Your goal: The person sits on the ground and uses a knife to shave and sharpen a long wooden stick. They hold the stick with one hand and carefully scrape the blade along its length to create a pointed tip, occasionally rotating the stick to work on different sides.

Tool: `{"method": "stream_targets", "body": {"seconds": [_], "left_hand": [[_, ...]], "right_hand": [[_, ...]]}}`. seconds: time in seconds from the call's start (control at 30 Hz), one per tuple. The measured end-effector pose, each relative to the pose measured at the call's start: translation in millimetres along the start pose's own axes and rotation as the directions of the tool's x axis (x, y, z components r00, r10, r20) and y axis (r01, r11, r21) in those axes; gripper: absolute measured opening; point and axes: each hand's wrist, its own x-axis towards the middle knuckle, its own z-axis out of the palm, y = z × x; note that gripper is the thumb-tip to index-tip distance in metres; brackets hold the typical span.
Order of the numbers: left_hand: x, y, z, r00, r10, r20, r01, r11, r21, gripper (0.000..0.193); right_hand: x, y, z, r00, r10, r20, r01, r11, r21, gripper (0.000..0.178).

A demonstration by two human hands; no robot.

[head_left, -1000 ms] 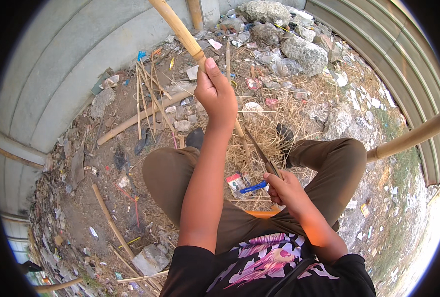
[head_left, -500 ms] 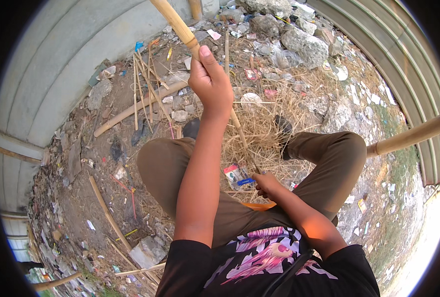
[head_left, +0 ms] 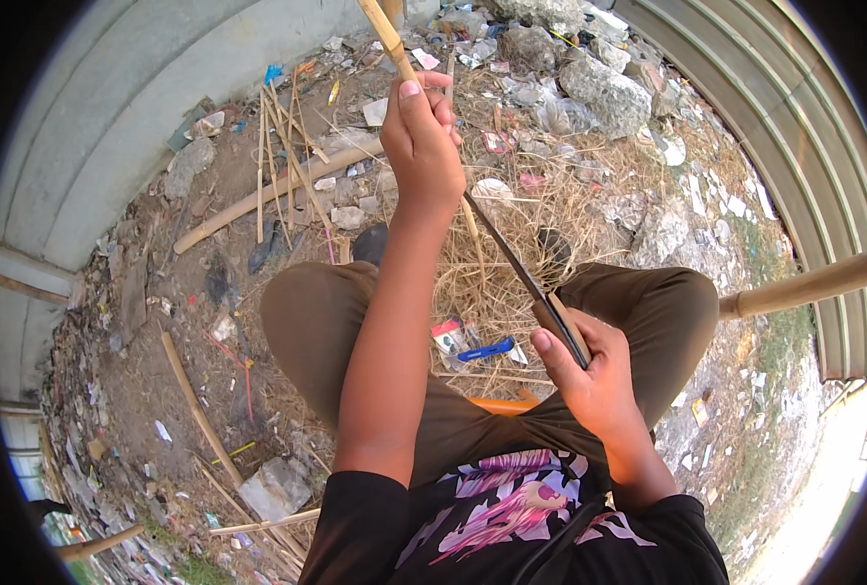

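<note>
My left hand [head_left: 422, 161] is raised at upper middle, closed around a pale bamboo stick [head_left: 386, 31]. The stick runs past the top edge of view, and its lower part [head_left: 473, 232] shows below the hand, over straw. My right hand [head_left: 594, 375], in front of my right thigh, grips the wooden handle of a long, narrow, dark-bladed knife [head_left: 509, 252]. The blade slants up and left to beside my left wrist, close to the stick; whether they touch I cannot tell. A blue box cutter [head_left: 487, 349] lies between my legs, beside a small red and white packet [head_left: 447, 334].
Thin bamboo strips [head_left: 289, 146] lean over a thick bamboo pole [head_left: 248, 205] at upper left. Rubble chunks [head_left: 604, 93] lie at the far right. A horizontal bamboo pole [head_left: 804, 283] juts in at right, before a corrugated wall [head_left: 765, 117]. Litter covers the ground.
My right hand has risen from my lap and shifted right, bringing the long knife into clear view. The bamboo stick in my left hand has swung slightly right at its top.
</note>
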Motion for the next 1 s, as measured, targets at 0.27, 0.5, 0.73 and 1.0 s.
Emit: {"method": "stream_targets", "body": {"seconds": [0.27,0.5,0.73,1.0], "left_hand": [[14,33,-11,0.994,0.097,0.053,-0.107,0.966,0.236,0.025],[-4,26,-2,0.96,0.265,0.088,-0.269,0.797,0.541,0.025],[9,24,-17,0.929,0.367,0.044,-0.289,0.646,0.706,0.03],[8,56,-20,0.99,0.107,-0.087,0.007,0.592,0.806,0.032]], "right_hand": [[-48,8,-13,0.992,0.102,0.07,-0.108,0.989,0.096,0.028],[-61,-4,-16,0.997,0.08,-0.006,-0.074,0.946,0.314,0.052],[-39,-47,-53,0.996,-0.074,0.046,0.077,0.995,-0.065,0.034],[-38,-55,-65,0.932,0.102,-0.349,0.001,0.959,0.283,0.052]]}}
